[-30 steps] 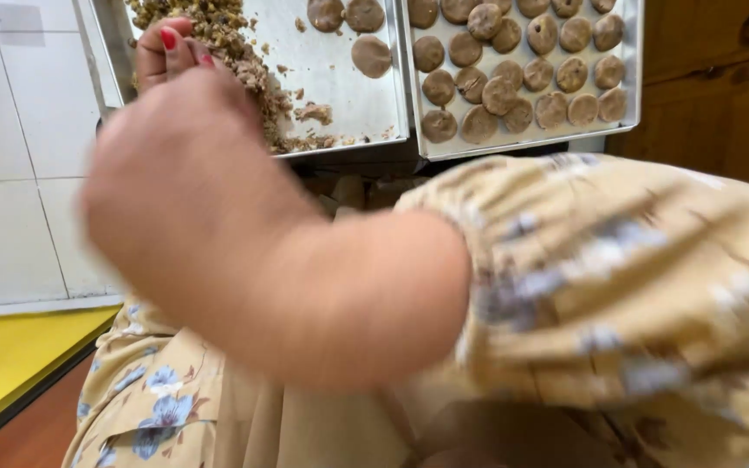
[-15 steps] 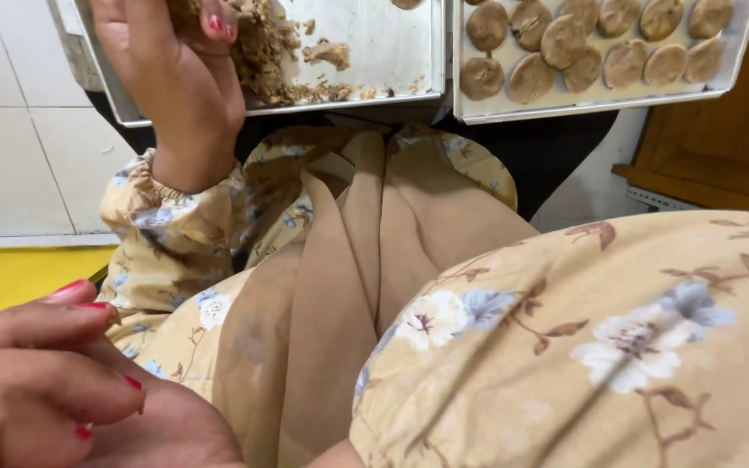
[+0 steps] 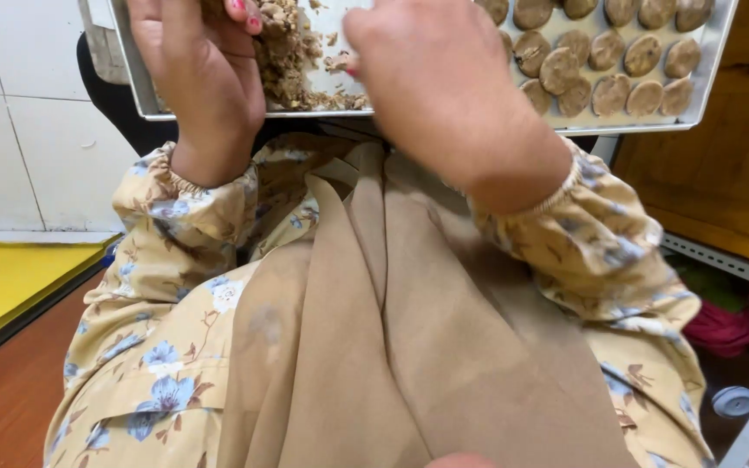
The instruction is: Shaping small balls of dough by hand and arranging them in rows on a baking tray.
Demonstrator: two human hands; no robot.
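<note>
Two metal trays sit side by side above my lap. The left tray (image 3: 142,95) holds a pile of crumbly brown dough (image 3: 292,61). The right tray (image 3: 706,82) carries several flattened round dough pieces (image 3: 617,87). My left hand (image 3: 201,82) is at the left tray's front edge with its fingers curled into the crumbly dough. My right hand (image 3: 444,82) reaches over the seam between the trays, back towards me. Its thumb touches loose crumbs and its other fingers are hidden.
My lap fills the lower view, with a floral dress and a tan cloth (image 3: 392,347) over it. A white tiled wall (image 3: 19,113) and a yellow floor strip (image 3: 2,277) lie left. A wooden cabinet (image 3: 739,173), a red object (image 3: 721,329) and a white lid (image 3: 734,400) lie right.
My right hand has risen from low near my lap up to the trays. My left hand stays at the crumbly dough. The view has tilted down a little.
</note>
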